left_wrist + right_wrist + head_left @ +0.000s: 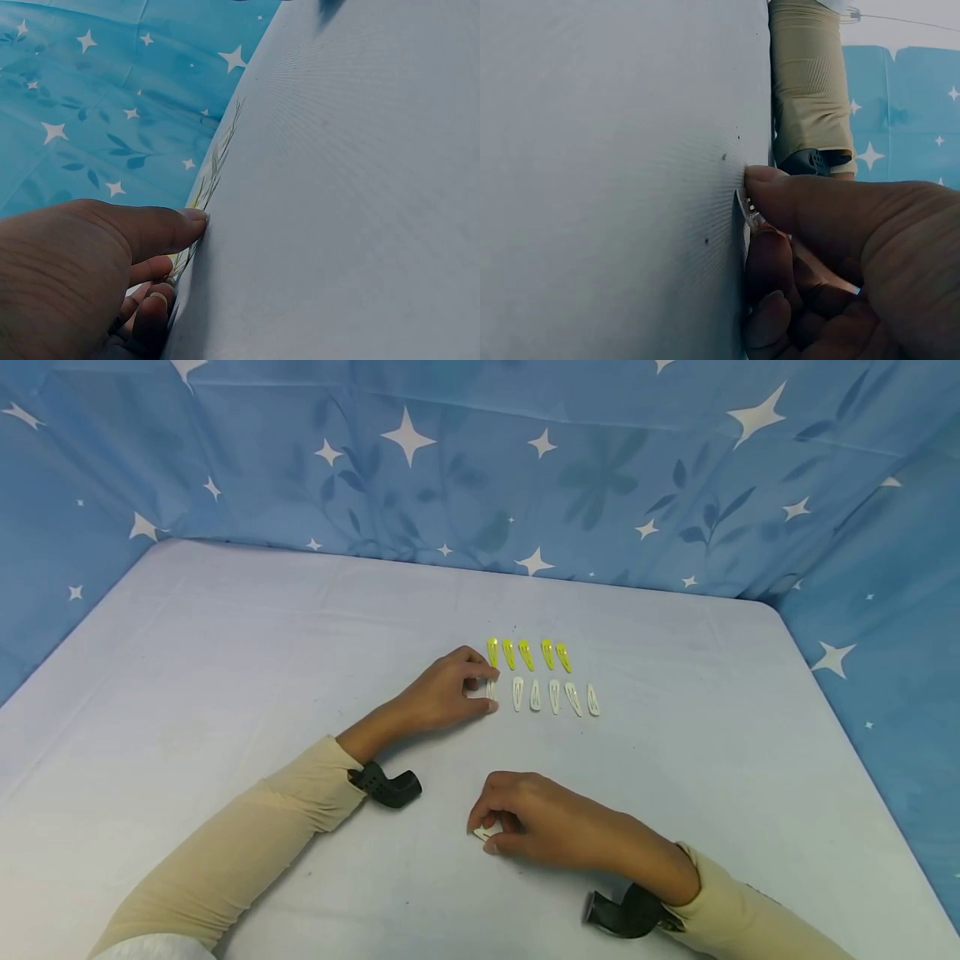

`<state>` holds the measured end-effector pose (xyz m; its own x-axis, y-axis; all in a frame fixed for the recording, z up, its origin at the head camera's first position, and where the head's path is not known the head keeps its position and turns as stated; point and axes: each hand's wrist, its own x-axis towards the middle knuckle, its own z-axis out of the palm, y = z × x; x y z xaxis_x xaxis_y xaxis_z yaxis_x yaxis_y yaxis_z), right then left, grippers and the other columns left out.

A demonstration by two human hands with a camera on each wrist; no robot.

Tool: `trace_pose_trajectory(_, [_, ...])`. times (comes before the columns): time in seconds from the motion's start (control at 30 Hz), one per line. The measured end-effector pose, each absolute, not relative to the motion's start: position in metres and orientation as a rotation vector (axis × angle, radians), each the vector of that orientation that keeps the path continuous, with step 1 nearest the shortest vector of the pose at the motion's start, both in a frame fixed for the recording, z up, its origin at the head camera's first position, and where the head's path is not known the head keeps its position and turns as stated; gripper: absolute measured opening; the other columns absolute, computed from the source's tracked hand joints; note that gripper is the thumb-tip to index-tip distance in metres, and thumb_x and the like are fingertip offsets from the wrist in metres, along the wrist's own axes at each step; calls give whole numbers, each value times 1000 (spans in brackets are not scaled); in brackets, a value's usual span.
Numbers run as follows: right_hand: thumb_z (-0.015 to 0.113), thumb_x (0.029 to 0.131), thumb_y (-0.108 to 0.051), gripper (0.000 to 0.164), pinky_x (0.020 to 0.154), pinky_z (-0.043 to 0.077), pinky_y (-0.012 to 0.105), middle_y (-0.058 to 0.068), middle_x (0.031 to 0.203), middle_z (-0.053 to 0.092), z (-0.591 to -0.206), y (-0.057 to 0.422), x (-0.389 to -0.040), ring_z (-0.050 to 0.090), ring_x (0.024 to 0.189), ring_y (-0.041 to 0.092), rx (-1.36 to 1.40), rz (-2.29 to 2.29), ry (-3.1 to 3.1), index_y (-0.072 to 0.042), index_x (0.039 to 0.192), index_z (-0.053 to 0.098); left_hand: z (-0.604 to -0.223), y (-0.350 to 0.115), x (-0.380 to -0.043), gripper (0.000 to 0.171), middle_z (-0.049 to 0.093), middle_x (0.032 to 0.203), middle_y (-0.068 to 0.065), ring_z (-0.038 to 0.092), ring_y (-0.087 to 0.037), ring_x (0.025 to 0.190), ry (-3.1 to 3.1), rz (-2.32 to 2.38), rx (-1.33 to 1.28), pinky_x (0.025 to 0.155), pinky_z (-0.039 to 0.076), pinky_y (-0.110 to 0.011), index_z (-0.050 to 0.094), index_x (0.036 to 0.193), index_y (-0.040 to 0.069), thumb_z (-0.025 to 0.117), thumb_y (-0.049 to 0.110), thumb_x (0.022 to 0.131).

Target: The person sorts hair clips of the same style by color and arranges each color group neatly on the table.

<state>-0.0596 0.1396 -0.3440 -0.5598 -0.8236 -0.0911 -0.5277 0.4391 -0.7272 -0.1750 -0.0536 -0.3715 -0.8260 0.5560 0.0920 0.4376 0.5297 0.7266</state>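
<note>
In the head view my left hand point(450, 692) is at the left end of a row of white snap hair clips point(554, 697), thumb and a fingertip at the two ends of the leftmost white hair clip point(491, 690). The left wrist view has the thumb point(169, 227) low at the tabletop, with the clips seen edge-on beyond it. Nearer the front, my right hand point(551, 818) pinches another white hair clip point(484, 832) between thumb and fingers. That clip point(744, 208) stands tilted close to the cloth in the right wrist view.
Several yellow hair clips point(525, 655) form a second row just behind the white ones. All lie on a white-covered table point(712, 760). A blue curtain with stars point(480, 468) hangs along the back and sides. Black wrist devices point(390, 787) are worn over beige sleeves.
</note>
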Motion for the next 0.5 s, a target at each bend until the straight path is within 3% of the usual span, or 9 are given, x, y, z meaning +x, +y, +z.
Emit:
trace_pose_trajectory(0.27, [72,88,-9,14,67,45,19,-16,81,54,-346,141,-61,51,72,-1,-1109,-966,2227,-18,98,69,-373,-54,-176,42,54,117,-9,53,-18,94,2610,1179,858,81,46,-31,66,125,2,75,17,86])
trace_pose_trajectory(0.5, [70,90,-7,13,67,50,24,-13,81,61,-346,145,-65,57,73,4,-995,-1155,2166,-18,97,71,-373,-54,-176,42,54,116,-8,53,-18,94,2615,1175,856,81,46,-31,66,124,3,76,18,86])
